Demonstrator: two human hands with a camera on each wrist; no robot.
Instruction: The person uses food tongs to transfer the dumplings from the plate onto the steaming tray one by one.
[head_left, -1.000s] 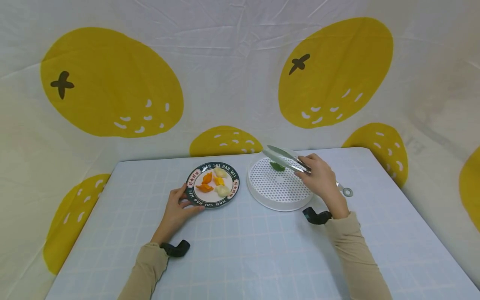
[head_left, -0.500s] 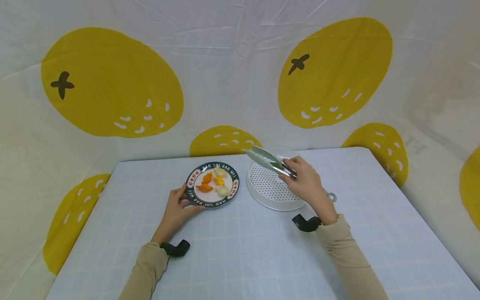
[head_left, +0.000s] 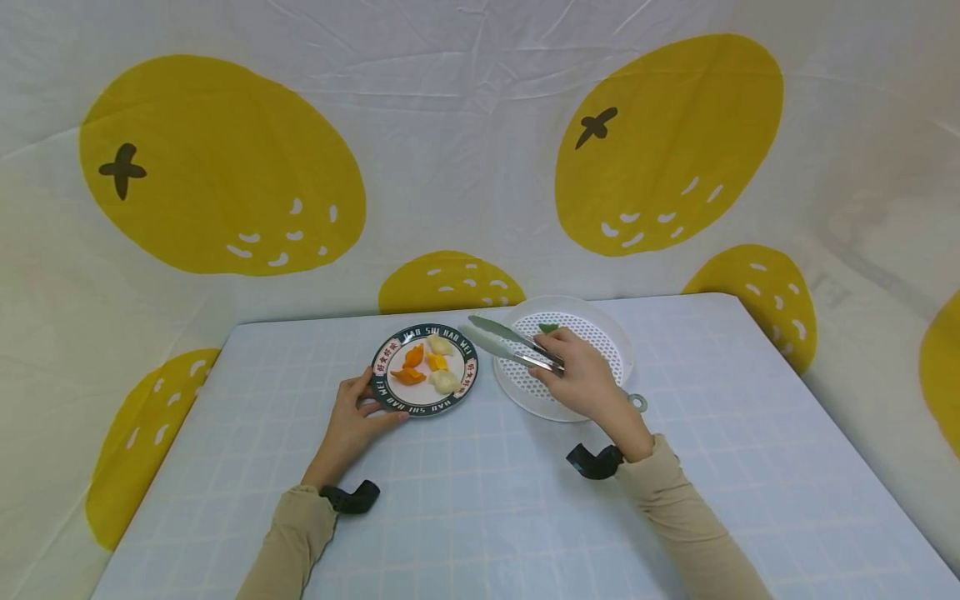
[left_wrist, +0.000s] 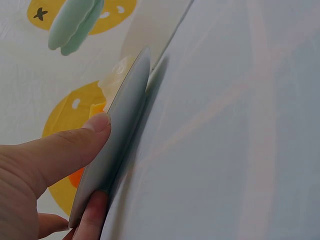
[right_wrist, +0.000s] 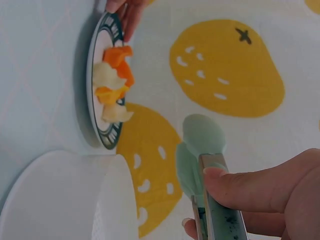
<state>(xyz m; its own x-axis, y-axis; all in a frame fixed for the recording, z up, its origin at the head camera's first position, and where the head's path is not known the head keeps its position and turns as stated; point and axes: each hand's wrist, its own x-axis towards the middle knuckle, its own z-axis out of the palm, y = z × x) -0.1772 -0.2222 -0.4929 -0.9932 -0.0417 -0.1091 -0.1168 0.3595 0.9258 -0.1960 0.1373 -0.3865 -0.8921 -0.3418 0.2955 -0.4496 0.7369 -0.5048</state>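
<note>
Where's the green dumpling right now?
Head view: the green dumpling lies in the white perforated tray, at its far side, just beyond the right hand holding the tongs.

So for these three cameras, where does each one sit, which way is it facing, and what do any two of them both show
Head: worn on the head, looking forward and down at the table; shows both sleeves, the left hand on the plate and the right hand holding the tongs by the white perforated tray.
Left wrist: low by the table, looking along the plate's rim; shows thumb and fingertips.
Right wrist: looks past the fingers along the tongs toward the plate.
Shared: both wrist views show the plate and the tongs' green tips.
</note>
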